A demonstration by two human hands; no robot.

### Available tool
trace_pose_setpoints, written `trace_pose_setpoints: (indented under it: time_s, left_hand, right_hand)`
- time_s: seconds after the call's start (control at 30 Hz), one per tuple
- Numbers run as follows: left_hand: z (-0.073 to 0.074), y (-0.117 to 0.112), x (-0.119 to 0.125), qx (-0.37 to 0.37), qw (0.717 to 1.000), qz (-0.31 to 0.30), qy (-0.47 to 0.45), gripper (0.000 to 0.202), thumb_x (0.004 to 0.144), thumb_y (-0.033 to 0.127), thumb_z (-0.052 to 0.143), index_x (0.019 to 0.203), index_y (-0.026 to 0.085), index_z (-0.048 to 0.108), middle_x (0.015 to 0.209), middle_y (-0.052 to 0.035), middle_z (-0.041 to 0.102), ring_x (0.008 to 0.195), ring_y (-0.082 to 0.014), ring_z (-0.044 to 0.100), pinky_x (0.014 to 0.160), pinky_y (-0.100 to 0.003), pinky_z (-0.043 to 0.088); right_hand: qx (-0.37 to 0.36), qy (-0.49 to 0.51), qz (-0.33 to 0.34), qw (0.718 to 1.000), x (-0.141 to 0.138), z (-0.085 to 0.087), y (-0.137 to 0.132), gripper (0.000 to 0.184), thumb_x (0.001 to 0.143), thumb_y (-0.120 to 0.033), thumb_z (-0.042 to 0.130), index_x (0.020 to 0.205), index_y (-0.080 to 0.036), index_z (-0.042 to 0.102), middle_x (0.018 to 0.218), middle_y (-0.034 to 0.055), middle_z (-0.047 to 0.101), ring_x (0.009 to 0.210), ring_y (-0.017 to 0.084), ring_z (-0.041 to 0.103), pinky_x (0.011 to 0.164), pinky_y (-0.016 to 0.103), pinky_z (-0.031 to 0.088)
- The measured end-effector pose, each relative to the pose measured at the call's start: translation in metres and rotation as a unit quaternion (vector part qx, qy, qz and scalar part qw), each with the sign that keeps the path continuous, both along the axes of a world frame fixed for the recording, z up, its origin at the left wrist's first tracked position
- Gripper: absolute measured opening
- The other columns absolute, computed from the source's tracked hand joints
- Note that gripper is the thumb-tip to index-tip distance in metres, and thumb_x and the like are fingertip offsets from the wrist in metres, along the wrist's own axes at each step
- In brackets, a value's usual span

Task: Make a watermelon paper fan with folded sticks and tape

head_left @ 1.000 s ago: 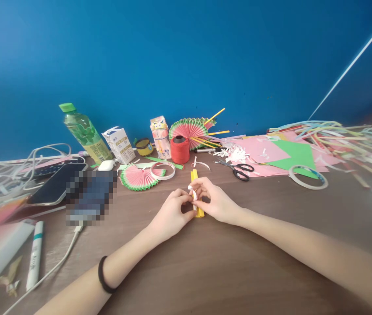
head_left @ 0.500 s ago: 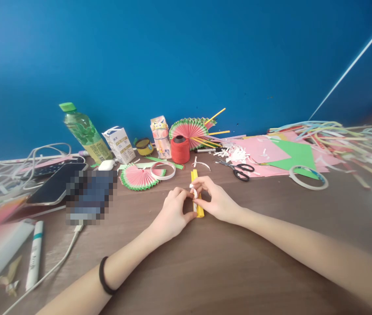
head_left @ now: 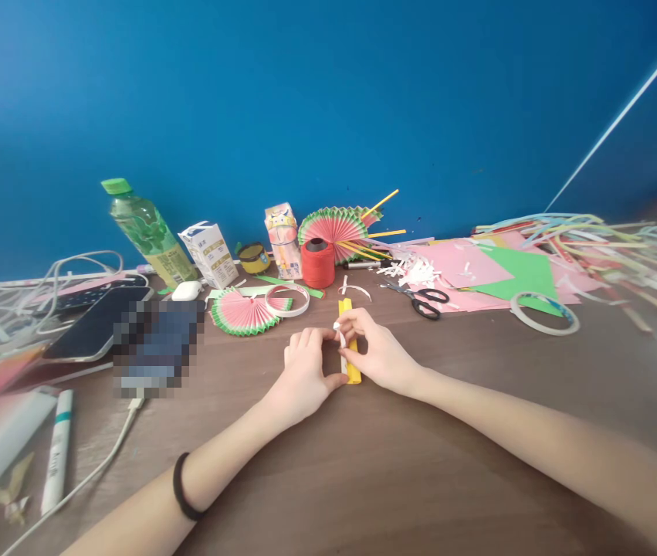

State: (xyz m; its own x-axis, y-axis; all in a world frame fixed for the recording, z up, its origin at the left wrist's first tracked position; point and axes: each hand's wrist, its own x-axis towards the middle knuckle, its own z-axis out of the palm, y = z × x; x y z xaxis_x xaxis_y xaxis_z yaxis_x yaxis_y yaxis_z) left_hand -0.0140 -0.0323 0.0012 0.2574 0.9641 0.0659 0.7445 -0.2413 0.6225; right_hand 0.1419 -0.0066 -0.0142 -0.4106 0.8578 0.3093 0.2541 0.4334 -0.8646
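Note:
A narrow folded yellow paper strip (head_left: 350, 363) lies on the brown table (head_left: 363, 479) in the middle of the view. My left hand (head_left: 303, 374) rests beside it, thumb pressing its near end and fingers curled above. My right hand (head_left: 375, 351) pinches a small white strip of tape backing (head_left: 338, 330) that curls off the yellow paper. A finished pink-and-green paper fan (head_left: 242, 313) and a white tape ring (head_left: 287, 300) lie just beyond my left hand.
Along the blue wall stand a green bottle (head_left: 146, 232), a carton (head_left: 211, 253), a red thread spool (head_left: 317, 263) and another fan (head_left: 331, 228). Scissors (head_left: 425, 300), pink and green sheets (head_left: 496, 270), a tape roll (head_left: 543, 313) lie right. Phones (head_left: 96, 328), cables and a marker (head_left: 57, 452) lie left.
My left hand has slid slightly down and left, its thumb now at the strip's near end. My right hand keeps its pinch on the white strip, barely moved.

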Motion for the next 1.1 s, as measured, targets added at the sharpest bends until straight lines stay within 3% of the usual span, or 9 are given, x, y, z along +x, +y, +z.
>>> trace_pose_setpoints:
  time_s: [0.63, 1.1]
  left_hand:
    - [0.0014, -0.0004, 0.0003, -0.014, 1.0, -0.001, 0.01, 0.047, 0.064, 0.02, 0.068, 0.105, 0.021, 0.045, 0.113, -0.0047, 0.051, 0.108, -0.0252, 0.04, 0.09, -0.04, 0.031]
    - [0.001, -0.0018, 0.0008, -0.008, 1.0, 0.005, 0.013, 0.047, 0.064, 0.018, 0.068, 0.104, 0.022, 0.044, 0.114, -0.0045, 0.052, 0.108, -0.0254, 0.041, 0.09, -0.041, 0.032]
  right_hand:
    - [-0.027, 0.007, -0.019, 0.999, -0.0017, -0.0042, 0.005, 0.038, 0.067, -0.005, 0.05, 0.098, -0.024, 0.038, 0.082, -0.0019, 0.055, 0.073, 0.012, 0.055, 0.065, 0.026, 0.044]
    - [-0.016, -0.012, -0.036, 0.999, -0.0046, -0.0047, 0.0047, 0.039, 0.066, -0.004, 0.048, 0.098, -0.024, 0.038, 0.08, -0.0032, 0.054, 0.07, 0.011, 0.055, 0.065, 0.025, 0.043]
